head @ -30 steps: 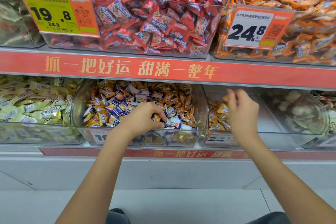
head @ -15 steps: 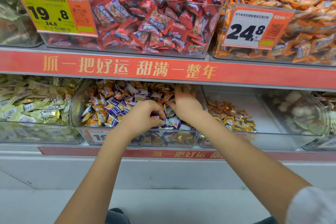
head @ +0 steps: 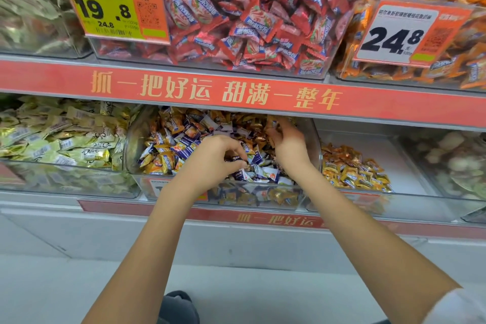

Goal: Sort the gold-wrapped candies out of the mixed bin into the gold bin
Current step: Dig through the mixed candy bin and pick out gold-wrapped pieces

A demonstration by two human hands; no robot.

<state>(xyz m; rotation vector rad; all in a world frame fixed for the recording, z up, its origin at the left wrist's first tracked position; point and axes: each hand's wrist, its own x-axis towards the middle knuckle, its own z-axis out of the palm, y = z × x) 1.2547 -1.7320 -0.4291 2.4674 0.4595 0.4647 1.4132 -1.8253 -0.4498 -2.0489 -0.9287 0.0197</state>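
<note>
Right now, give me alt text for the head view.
Both hands, left hand and right hand, dig in the mixed bin of purple and gold candies on a shop shelf. The gold bin stands beside it on the right, partly filled.

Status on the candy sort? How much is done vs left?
Partly done: the gold bin holds a small pile of gold candies. In hand: both the left hand and right hand are in the mixed bin, picking. Left: many gold wrappers still sit among the purple ones there.
</note>
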